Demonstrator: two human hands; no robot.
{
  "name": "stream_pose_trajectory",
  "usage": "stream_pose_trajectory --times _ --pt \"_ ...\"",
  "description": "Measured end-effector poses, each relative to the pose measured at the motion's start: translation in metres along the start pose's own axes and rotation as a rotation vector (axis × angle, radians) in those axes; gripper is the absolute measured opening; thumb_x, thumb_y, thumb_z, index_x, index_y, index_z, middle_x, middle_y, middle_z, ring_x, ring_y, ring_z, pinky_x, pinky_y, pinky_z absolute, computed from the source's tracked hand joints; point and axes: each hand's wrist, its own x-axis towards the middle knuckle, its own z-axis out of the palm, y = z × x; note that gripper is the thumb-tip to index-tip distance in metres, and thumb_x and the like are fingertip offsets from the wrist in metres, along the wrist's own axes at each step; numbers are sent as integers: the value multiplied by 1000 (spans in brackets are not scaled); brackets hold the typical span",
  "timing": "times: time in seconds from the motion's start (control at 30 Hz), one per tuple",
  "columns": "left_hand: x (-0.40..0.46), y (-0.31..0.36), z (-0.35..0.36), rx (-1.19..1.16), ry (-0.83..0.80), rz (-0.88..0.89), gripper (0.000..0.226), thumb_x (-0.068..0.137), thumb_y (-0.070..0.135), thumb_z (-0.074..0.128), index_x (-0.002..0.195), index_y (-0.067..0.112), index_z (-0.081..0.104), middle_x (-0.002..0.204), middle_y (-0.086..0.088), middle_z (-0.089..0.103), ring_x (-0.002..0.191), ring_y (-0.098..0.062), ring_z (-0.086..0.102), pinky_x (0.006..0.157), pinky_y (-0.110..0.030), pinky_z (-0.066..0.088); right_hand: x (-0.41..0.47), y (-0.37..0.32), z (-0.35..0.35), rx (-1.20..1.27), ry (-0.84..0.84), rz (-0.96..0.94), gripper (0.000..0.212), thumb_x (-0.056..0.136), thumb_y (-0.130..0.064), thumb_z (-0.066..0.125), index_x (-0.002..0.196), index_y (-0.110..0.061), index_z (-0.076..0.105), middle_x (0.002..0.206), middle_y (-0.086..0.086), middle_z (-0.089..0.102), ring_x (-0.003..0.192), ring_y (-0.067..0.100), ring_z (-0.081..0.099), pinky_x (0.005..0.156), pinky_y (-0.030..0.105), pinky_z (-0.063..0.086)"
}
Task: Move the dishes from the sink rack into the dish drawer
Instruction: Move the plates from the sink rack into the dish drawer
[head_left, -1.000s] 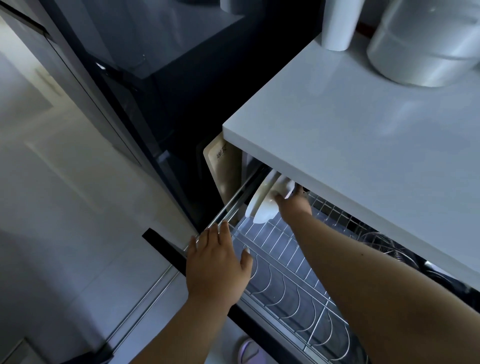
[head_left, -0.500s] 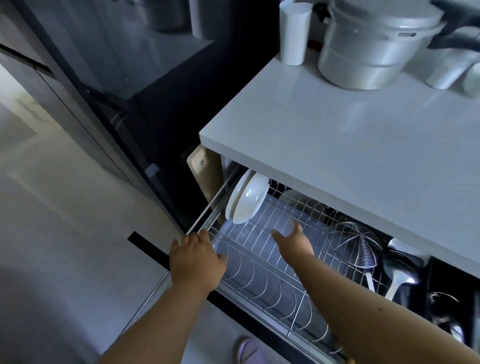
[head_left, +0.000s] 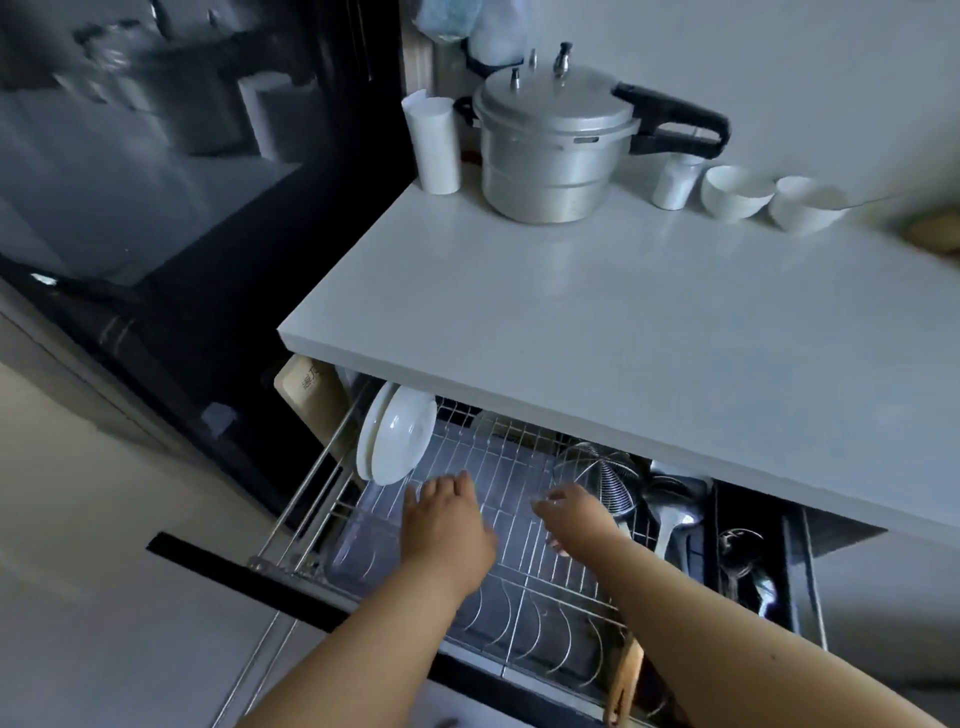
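The dish drawer (head_left: 519, 603) is pulled out below the white countertop (head_left: 597, 322), its wire rack showing. Two white plates (head_left: 397, 434) stand on edge at the drawer's far left end. My left hand (head_left: 441, 525) hovers over the wire rack just right of the plates, fingers relaxed, holding nothing. My right hand (head_left: 576, 514) hangs over the middle of the rack, fingers loose and empty, next to a wire skimmer (head_left: 602, 475). Two white bowls (head_left: 735, 192) sit at the back of the countertop.
A metal pressure cooker (head_left: 550, 150) with a black handle, a white cup (head_left: 434, 145) and a small white container (head_left: 675, 179) stand on the countertop. Ladles (head_left: 670, 512) lie in the drawer's right part. A wooden board (head_left: 309, 400) leans left of the drawer. A dark glass door (head_left: 156, 208) is at left.
My right hand let go of the plates and drew back over the rack. My left hand left the drawer's front rail and moved in over the wires. The view tilted up.
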Motion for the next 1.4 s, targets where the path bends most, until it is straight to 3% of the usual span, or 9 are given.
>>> stream_pose_trajectory --times 0.17,0.3,0.43,0.67,0.77,0.93,1.07,1.2,1.4 --pt "-3 83 -31 -59 109 120 64 95 36 45 149 9 23 151 -9 36 138 -26 31 115 -38 23 -22 20 -62 104 109 -57 31 93 -41 55 101 -12 62 78 6 64 71 23 62 76 41 56" --pt "-20 151 -47 -100 193 171 59 95 35 46 145 9 30 147 -9 40 135 -24 36 112 -36 28 -45 54 -116 202 151 -41 25 94 -38 55 95 -13 58 74 4 62 71 23 64 75 38 55" --pt "-44 221 -53 -120 236 245 54 95 32 47 142 7 33 145 -9 42 132 -24 38 110 -35 29 -67 101 -171 388 171 8 23 95 -29 56 82 -10 54 69 9 57 62 25 58 62 35 48" --pt "-88 319 -47 -161 240 325 47 94 28 46 135 6 39 139 -10 46 125 -26 42 105 -35 36 -110 172 -254 451 288 45 27 97 -27 55 79 -8 52 69 11 56 55 21 53 54 29 47" --pt "-105 344 -48 -140 223 365 49 94 26 45 137 6 37 142 -10 43 129 -27 39 106 -35 34 -128 196 -279 474 318 85 25 98 -26 52 89 -3 54 70 12 56 53 21 51 50 26 44" --pt "-120 379 -51 -116 162 442 48 94 25 43 137 6 36 141 -10 43 127 -28 41 102 -36 38 -158 226 -307 543 388 130 30 99 -31 50 99 -2 56 73 10 59 57 20 55 56 28 48" --pt "-131 402 -43 -106 6 546 43 95 31 43 131 10 38 124 -8 56 110 -29 54 89 -39 49 -189 250 -317 607 472 178 29 99 -33 49 101 -5 56 72 9 59 58 19 56 58 28 48" --pt "-146 427 -33 -73 -95 669 40 95 32 44 129 11 39 107 -9 64 99 -30 60 81 -37 50 -224 283 -319 697 650 183 25 98 -28 52 93 -4 57 66 11 58 54 23 55 60 31 48" --pt "-174 474 -16 -76 -171 851 50 93 35 46 138 18 36 108 -5 65 100 -26 61 84 -38 50 -296 341 -320 834 887 252 28 97 -30 53 92 -4 64 73 10 64 64 20 62 71 34 57"
